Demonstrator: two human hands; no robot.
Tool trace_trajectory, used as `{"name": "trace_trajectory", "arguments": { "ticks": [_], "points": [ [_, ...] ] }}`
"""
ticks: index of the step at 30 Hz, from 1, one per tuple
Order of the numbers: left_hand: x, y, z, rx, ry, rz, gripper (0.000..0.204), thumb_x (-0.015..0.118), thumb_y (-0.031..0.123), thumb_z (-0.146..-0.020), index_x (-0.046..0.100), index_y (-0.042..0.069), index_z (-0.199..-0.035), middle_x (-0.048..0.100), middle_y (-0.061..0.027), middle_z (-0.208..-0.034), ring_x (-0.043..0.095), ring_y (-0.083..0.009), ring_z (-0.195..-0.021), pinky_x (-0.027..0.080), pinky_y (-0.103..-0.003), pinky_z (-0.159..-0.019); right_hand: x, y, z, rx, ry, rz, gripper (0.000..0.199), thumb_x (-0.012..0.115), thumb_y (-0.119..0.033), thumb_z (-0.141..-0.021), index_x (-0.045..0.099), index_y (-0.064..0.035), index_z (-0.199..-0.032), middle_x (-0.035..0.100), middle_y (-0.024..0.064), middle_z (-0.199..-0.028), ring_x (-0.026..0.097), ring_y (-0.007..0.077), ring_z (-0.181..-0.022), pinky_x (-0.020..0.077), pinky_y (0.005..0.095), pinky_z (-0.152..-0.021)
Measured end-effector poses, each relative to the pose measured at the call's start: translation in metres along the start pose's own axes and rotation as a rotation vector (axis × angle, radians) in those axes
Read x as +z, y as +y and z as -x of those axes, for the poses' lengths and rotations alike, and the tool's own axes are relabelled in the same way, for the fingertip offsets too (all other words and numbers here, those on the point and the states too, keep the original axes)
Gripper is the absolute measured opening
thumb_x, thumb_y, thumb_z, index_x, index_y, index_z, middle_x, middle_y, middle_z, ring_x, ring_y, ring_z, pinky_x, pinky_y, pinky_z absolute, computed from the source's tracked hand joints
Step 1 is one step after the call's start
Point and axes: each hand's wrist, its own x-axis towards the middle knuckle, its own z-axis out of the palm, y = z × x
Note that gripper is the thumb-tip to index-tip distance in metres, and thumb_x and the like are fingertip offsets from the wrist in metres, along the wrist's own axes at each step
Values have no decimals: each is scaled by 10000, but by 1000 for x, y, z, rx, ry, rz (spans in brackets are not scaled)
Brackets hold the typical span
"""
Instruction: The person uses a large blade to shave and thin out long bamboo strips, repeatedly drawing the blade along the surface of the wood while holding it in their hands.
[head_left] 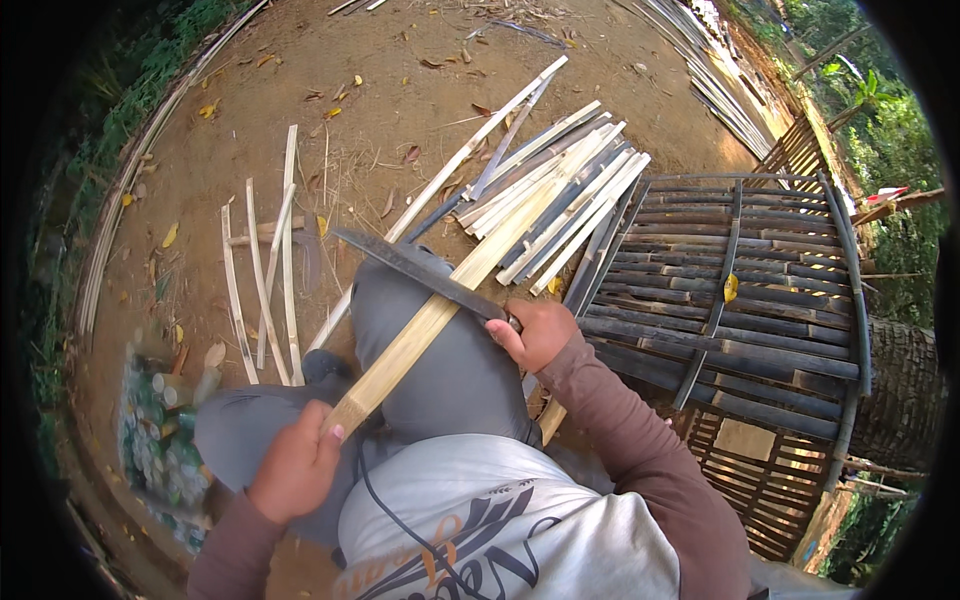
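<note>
Across my lap runs a long, pale bamboo strip (pixel 412 334), slanting from lower left to upper right. My left hand (pixel 300 458) is closed around its near end. In my right hand (pixel 537 333) is the handle of a machete (pixel 400 262), whose long dark blade lies across the strip above my knee and points to the upper left. The blade appears to touch the strip. Beyond my knees, the strip's far end reaches over a pile of cut bamboo strips (pixel 570 215), some pale, some dark-skinned.
On my right stands a dark bamboo slat bench (pixel 770 300) beside a tree trunk (pixel 905 395). Several thin pale sticks (pixel 289 250) lie on the dirt at left. Green plastic bottles (pixel 165 440) are near my left knee. More long poles (pixel 725 110) lie at the far right.
</note>
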Motion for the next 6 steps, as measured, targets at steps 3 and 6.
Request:
{"name": "trace_trajectory", "arguments": {
  "ticks": [3,6],
  "points": [
    [0,2,0,16,3,-5,175,551,175,-1089,567,2,-1111,677,-235,-832,678,-464,-810,509,-511,-718,-7,48,-31,191,87,6,598,577,-591,-1057,746,-30,-936,706,217,-752,710,448,-754,570,522,-735],
    [4,-13,-1,53,6,2,195,590,195,-1076,581,8,-1128,702,-216,-855,706,-426,-822,521,-503,-733,-3,173,-84,425,114,15,682,489,-613,-1095,792,-4,-1146,759,261,-870,766,417,-875,587,520,-827]
  ]
}}
